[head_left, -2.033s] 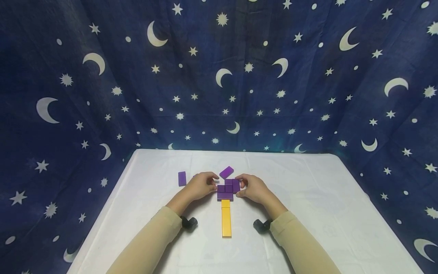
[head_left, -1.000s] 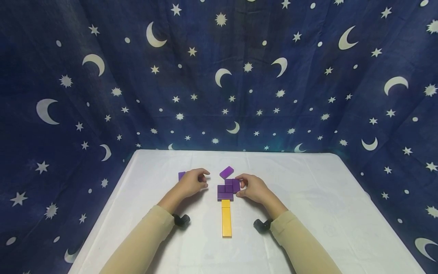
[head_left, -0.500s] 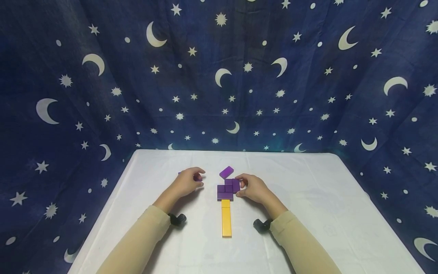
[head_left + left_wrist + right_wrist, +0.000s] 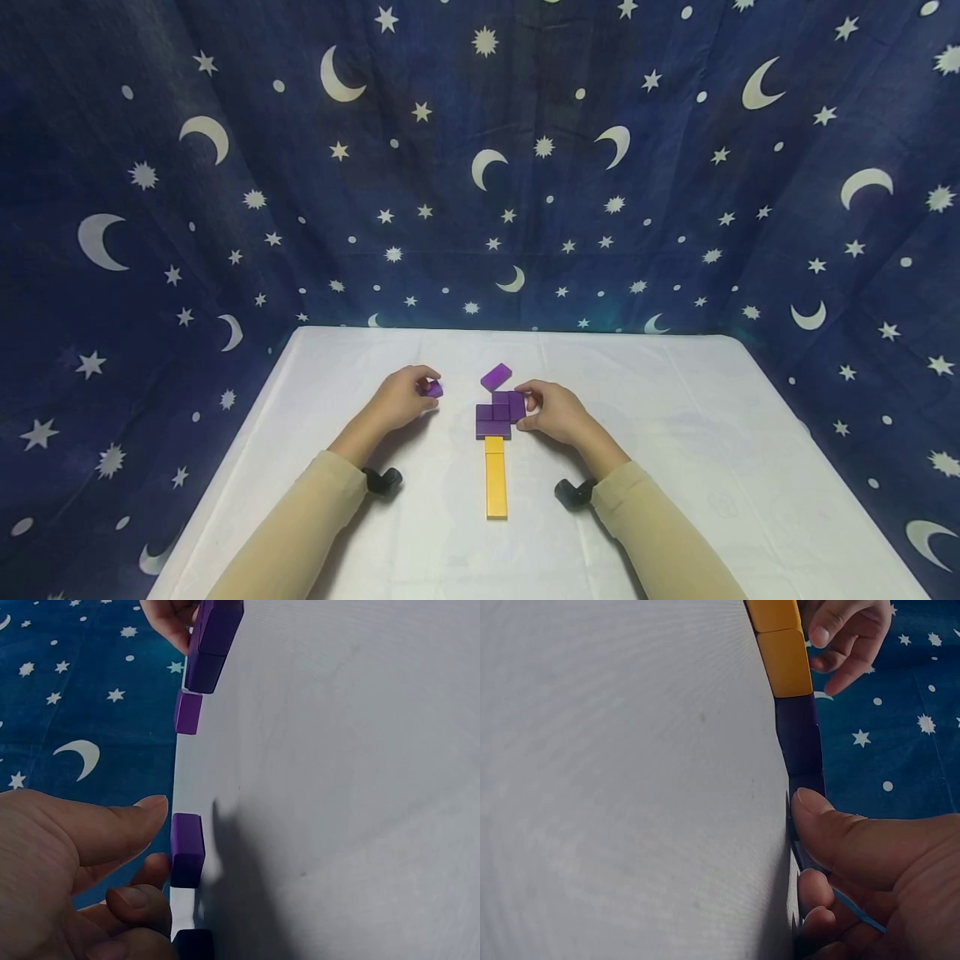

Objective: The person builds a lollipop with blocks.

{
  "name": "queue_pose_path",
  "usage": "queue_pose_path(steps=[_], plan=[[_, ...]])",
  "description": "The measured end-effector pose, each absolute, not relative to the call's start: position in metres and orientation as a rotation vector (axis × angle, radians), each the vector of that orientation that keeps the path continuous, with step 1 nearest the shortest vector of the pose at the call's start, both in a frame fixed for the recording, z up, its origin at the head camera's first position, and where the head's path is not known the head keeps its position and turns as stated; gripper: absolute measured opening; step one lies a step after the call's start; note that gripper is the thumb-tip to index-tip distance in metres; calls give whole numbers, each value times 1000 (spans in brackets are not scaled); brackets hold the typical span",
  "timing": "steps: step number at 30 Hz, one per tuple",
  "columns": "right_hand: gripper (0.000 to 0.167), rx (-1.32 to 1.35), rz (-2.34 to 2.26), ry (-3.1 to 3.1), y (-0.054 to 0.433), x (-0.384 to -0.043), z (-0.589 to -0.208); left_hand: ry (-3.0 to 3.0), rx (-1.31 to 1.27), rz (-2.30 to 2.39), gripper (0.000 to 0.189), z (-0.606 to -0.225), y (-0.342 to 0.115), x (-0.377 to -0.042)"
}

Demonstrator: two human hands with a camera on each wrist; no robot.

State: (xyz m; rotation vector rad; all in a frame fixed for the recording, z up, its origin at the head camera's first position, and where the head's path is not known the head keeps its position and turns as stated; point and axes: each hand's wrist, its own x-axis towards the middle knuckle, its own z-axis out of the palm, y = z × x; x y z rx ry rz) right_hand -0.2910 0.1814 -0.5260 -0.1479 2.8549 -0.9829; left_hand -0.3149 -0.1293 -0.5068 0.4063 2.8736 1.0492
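My left hand (image 4: pixel 399 397) reaches toward a small purple block (image 4: pixel 434 389), thumb and forefinger spread either side of it. In the left wrist view that purple block stands just beyond the fingertips (image 4: pixel 156 804). My right hand (image 4: pixel 555 410) pinches the rightmost purple block (image 4: pixel 517 407) of a flat cluster, thumb at its near end and forefinger at its far end. The other purple blocks (image 4: pixel 492 429) of the cluster lie side by side. Below them runs a stem of yellow blocks (image 4: pixel 497 487), touching the cluster.
A loose purple block (image 4: pixel 497 377) lies slanted just behind the cluster. Another dark block (image 4: pixel 193 943) shows at the bottom of the left wrist view, hidden by the left hand in the head view. White cloth covers the table (image 4: pixel 637 400); a starry curtain (image 4: pixel 480 208) hangs behind.
My left hand has drawn away from the cluster to the left, over to the loose small purple block. The right hand stays at the cluster, and the blocks keep their places.
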Motion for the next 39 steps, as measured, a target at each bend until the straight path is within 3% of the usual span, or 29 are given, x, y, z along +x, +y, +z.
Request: queue_pose_path(steps=[39], plan=[[65, -125, -975, 2861, 181, -290, -525, 2988, 219, 861, 34, -510, -126, -318]])
